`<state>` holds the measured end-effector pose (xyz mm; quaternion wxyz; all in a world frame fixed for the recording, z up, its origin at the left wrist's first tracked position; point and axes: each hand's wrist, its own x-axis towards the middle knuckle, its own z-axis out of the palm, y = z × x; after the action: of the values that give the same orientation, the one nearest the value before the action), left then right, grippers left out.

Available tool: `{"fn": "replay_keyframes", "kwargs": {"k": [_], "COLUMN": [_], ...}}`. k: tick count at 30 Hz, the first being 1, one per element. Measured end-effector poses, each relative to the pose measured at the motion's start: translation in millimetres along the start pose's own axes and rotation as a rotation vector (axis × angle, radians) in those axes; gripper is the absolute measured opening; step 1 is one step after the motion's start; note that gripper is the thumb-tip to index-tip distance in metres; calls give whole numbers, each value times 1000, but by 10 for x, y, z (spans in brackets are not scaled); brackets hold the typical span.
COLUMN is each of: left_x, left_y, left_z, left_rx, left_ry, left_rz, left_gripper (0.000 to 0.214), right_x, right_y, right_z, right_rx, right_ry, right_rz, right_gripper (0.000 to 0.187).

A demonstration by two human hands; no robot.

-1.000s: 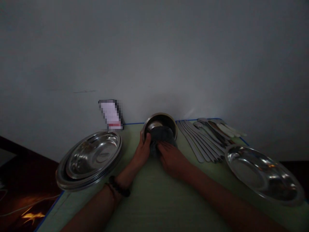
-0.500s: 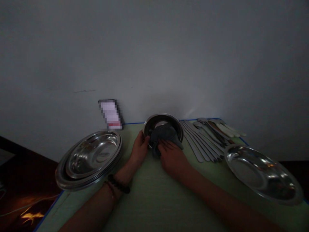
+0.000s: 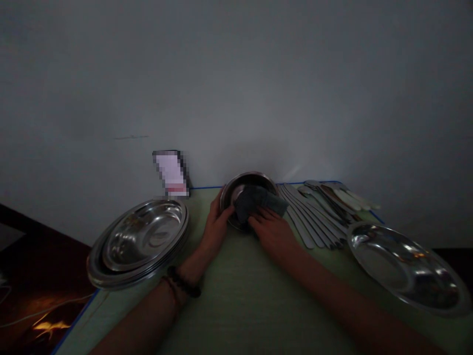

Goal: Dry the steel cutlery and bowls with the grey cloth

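Observation:
A round metal bowl (image 3: pixel 254 176) is at the back middle of the green table, close to the wall. My left hand (image 3: pixel 217 219) grips its left rim, with the thumb over the near edge. A dark grey cloth (image 3: pixel 254 199) is bunched inside the bowl and overhangs its right side. My right hand (image 3: pixel 271 229) presses on this cloth, its fingers partly hidden in the folds. The bowl's right side and much of its inside are covered by the cloth.
Stacked metal basins (image 3: pixel 148 236) stand at the left. Several pieces of cutlery (image 3: pixel 314 217) lie fanned out to the right, with a single shiny metal basin (image 3: pixel 406 268) in front of them. A phone (image 3: pixel 172 172) leans on the wall (image 3: pixel 236 88) behind the table (image 3: pixel 236 301).
My right hand and the cloth have shifted to the right inside the bowl, and the cloth's end now sticks out over the right rim. My left hand keeps its hold.

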<state>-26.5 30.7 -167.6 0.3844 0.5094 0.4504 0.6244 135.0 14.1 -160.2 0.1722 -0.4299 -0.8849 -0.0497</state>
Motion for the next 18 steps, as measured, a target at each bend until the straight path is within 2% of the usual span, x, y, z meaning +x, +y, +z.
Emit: {"fn": "replay_keyframes", "kwargs": {"k": [2, 6, 9, 11, 15, 18], "left_x": [-12, -65, -97, -100, -69, -45], "left_y": [25, 90, 116, 121, 121, 136], "left_z": [16, 61, 70, 59, 25, 14], "left_rx": [78, 268, 318, 317, 305, 282], "left_ry": [-39, -171, -206, -153, 71, 149], "left_rz": [15, 87, 102, 58, -89, 9], "left_gripper": [44, 44, 41, 33, 21, 28], "right_x": [-4, -18, -26, -27, -5, 15], "right_y": [-1, -6, -7, -2, -1, -33], "right_z": [26, 53, 45, 43, 40, 8], "right_rx": [24, 116, 188, 205, 170, 120], "right_ry": [18, 22, 24, 42, 15, -19], "right_rz": [36, 81, 93, 79, -7, -50], "right_gripper": [27, 31, 32, 32, 29, 28]}}
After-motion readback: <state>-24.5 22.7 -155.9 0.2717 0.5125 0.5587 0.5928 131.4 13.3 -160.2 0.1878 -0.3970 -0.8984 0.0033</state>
